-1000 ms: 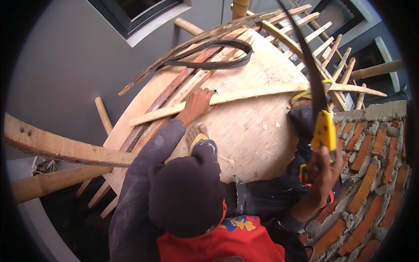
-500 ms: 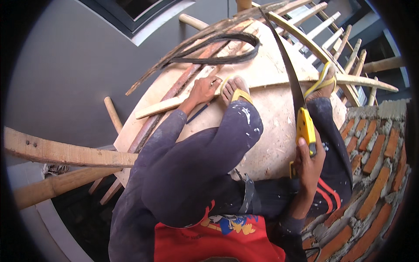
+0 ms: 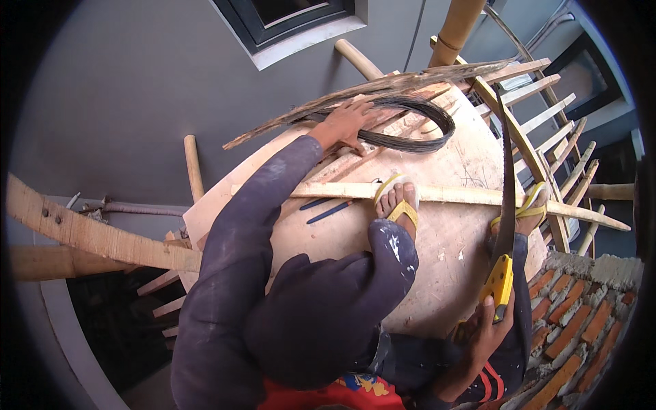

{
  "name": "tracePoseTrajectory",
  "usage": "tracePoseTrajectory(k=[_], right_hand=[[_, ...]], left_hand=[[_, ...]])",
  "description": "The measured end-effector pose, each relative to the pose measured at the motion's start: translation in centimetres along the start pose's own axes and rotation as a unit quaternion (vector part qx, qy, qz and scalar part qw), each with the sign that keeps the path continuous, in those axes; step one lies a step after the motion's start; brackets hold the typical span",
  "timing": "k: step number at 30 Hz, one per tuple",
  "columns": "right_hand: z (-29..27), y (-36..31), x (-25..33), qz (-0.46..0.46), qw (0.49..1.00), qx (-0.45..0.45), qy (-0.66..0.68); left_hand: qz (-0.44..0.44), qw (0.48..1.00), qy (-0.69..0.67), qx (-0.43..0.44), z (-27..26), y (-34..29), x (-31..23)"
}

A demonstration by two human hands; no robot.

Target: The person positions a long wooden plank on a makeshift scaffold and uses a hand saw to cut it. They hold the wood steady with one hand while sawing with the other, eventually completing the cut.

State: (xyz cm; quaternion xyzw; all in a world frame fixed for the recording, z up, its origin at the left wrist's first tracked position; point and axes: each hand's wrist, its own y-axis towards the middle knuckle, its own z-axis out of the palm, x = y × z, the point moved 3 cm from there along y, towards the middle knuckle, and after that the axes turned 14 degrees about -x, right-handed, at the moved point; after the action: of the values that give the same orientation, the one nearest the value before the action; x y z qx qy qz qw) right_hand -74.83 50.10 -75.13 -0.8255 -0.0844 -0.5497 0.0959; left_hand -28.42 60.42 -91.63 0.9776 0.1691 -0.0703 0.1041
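My right hand (image 3: 486,335) is closed around the yellow handle of a handsaw (image 3: 507,198), whose long dark blade points up and away. On the far part of the board, my left hand (image 3: 345,124) rests with thumb and fingers apart, at the left end of a coil of black wire (image 3: 437,133) and over some wooden strips. A long pale wooden strip (image 3: 465,194) crosses the pale board (image 3: 437,246) under my two sandalled feet. Beside the left foot, a tool with two dark blue handles (image 3: 329,210) lies partly under that strip.
A rough brown stick (image 3: 287,123) lies along the board's far edge. Bamboo poles (image 3: 451,34) and a rack of wooden slats (image 3: 547,116) stand beyond. A curved beam (image 3: 102,232) juts in at left. A brick wall (image 3: 567,348) is at right, a grey wall (image 3: 123,102) behind.
My left hand has left the pale strip beside my foot and moved farther away to the wire coil. The blue-handled tool shows more fully. The view has shifted; the saw stays in my right hand.
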Motion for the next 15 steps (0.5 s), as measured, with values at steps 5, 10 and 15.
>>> tracePoseTrajectory(k=[5, 10, 15], right_hand=[[1.5, -0.2, 1.3, -0.008, 0.999, 0.03, -0.04], [1.7, 0.1, 0.9, -0.033, 0.999, 0.011, -0.015], [1.4, -0.2, 1.0, -0.021, 0.999, 0.034, 0.001]], left_hand=[[-0.039, 0.997, -0.046, -0.057, 2.2, 1.0, -0.4], [-0.067, 0.996, -0.059, -0.006, 1.7, 2.0, -0.6], [-0.024, 0.974, -0.131, -0.184, 3.2, 0.1, -0.6]])
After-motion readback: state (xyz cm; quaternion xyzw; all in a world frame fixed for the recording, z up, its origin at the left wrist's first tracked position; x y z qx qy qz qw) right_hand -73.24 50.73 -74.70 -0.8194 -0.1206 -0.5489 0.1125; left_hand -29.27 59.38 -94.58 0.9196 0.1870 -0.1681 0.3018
